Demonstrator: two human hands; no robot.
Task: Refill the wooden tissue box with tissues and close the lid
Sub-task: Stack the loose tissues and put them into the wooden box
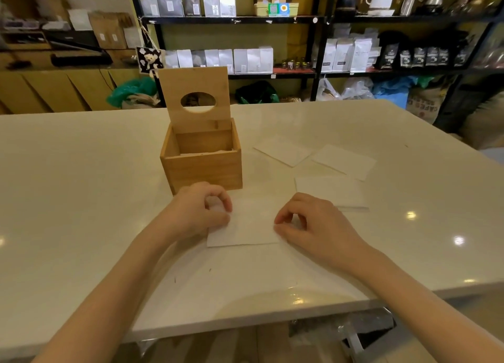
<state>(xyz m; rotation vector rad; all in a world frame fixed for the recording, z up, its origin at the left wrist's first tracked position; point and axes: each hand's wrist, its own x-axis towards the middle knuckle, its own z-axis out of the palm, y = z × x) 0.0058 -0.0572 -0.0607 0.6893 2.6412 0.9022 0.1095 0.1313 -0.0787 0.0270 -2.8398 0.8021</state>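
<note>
A wooden tissue box [203,169] stands on the white table [81,199], its hinged lid [195,85] raised upright with an oval hole in it. Some white tissue shows low inside the box. In front of the box lies a flat white tissue [252,223]. My left hand [199,210] pinches its left edge and my right hand [308,221] pinches its right edge. Three more flat tissues lie to the right: one [331,192] near my right hand, one [345,161] further back, one [283,150] beside the box.
The table's front edge [272,321] runs below my forearms. Black shelves [316,46] with bags and kettles stand behind the table. Sacks and plastic bags sit on the floor at the back right.
</note>
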